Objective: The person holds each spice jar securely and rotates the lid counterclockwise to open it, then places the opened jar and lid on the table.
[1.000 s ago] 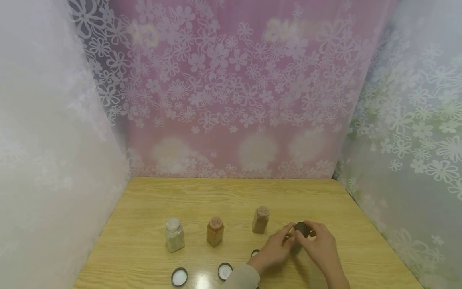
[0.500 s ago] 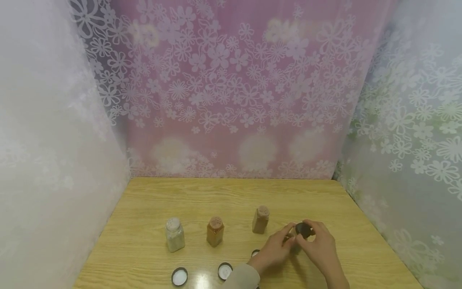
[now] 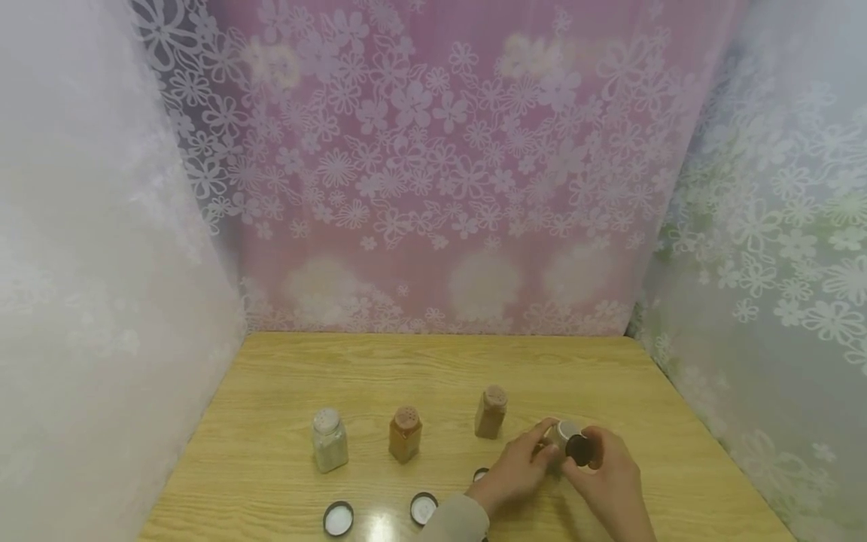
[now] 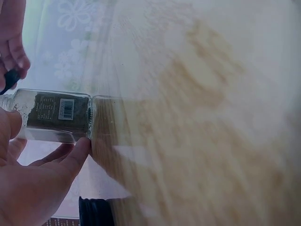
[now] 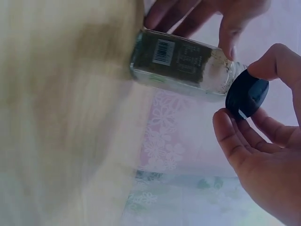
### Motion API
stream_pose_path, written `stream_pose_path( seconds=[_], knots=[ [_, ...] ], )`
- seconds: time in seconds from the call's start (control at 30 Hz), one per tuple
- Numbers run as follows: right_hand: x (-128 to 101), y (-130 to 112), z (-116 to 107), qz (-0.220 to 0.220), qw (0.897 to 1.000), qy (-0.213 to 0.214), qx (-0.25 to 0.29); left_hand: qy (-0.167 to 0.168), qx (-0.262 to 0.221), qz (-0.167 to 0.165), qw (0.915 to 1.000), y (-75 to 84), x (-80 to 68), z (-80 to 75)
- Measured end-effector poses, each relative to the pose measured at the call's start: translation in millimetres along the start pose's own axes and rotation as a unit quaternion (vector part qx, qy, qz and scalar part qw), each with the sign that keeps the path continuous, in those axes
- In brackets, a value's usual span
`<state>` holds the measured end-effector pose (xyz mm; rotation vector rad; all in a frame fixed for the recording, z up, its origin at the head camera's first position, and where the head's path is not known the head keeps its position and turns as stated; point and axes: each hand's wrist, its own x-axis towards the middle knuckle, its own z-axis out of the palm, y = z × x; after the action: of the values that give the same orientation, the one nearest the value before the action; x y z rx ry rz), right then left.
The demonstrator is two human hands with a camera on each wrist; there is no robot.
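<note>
My left hand (image 3: 538, 449) grips a clear glass spice jar (image 3: 559, 435) with dark seasoning, standing on the wooden table (image 3: 440, 369) at the front right. My right hand (image 3: 597, 454) pinches a black cap (image 3: 579, 449) just right of the jar's uncovered shaker top. In the right wrist view, the cap (image 5: 247, 96) is tilted between thumb and fingers, a short gap from the jar (image 5: 181, 66). The left wrist view shows the jar (image 4: 56, 115) with its barcode label between my thumb and fingers (image 4: 70, 157).
Three uncapped shaker jars stand in a row: white (image 3: 329, 440), orange (image 3: 405, 434), brown (image 3: 490, 412). Loose caps lie near the front edge (image 3: 336, 518), (image 3: 423, 508), with another (image 3: 479, 474) beside my left wrist. Floral curtain walls enclose the table on three sides.
The black cap sat on the jar's top before. Now my right hand has lifted it off to the right, and the jar's pale shaker top shows.
</note>
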<state>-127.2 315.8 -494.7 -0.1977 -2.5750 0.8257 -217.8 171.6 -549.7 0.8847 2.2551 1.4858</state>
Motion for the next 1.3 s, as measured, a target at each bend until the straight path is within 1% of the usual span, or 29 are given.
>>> stream_pose_path(
  seconds=[0.1,0.2,0.23,0.3,0.43,0.5,0.63,0.77,0.9,0.97,1.03,1.13,1.23,1.3],
  knots=[
    [-9.8,1.1,-2.0,0.042,0.998,-0.041,0.007,0.001,0.002,-0.001,1.0000,1.8,-1.6,-1.1],
    [-19.4,1.5,-3.1,0.087,0.994,-0.070,0.004,-0.002,0.002,-0.003,1.0000,3.5,-3.9,-2.4],
    [-22.1,1.8,-3.1,0.097,0.992,-0.076,0.000,-0.004,0.001,-0.004,1.0000,4.4,-4.5,-3.2],
    [-26.2,3.0,-2.6,0.103,0.991,-0.082,-0.006,-0.004,-0.001,-0.006,1.0000,5.6,-4.9,-4.2],
    [-32.6,7.9,1.8,0.083,0.993,-0.089,-0.007,-0.004,-0.009,-0.011,0.9999,5.5,-4.2,-5.3],
    [-34.1,10.6,4.5,0.084,0.991,-0.104,-0.007,-0.001,-0.009,-0.014,0.9999,3.2,-3.5,-4.3],
    [-37.3,17.4,9.1,0.083,0.988,-0.130,-0.026,-0.003,-0.011,-0.023,0.9997,-1.5,-4.1,-1.3],
    [-37.9,20.4,10.7,0.089,0.982,-0.162,-0.043,-0.010,-0.007,-0.028,0.9995,-3.4,-6.4,-0.5],
    [-35.6,21.9,11.5,0.120,0.971,-0.202,-0.052,-0.010,-0.008,-0.028,0.9995,-5.5,-6.2,-0.6],
    [-35.8,23.8,12.6,0.124,0.968,-0.210,-0.050,-0.010,-0.008,-0.025,0.9996,-6.2,-5.5,-0.3],
    [-36.4,25.3,14.1,0.115,0.970,-0.211,-0.043,-0.009,-0.005,-0.019,0.9998,-6.5,-5.0,-0.3],
    [-37.8,27.1,16.5,0.087,0.974,-0.209,-0.031,-0.005,0.005,-0.009,0.9999,-6.9,-5.0,-0.8],
    [-38.5,27.1,18.0,0.065,0.976,-0.204,-0.030,-0.003,0.017,-0.001,0.9999,-6.3,-6.0,-1.4],
    [-38.6,27.4,18.7,0.054,0.976,-0.205,-0.039,-0.001,0.023,-0.004,0.9997,-5.1,-7.6,-2.2]
  ],
)
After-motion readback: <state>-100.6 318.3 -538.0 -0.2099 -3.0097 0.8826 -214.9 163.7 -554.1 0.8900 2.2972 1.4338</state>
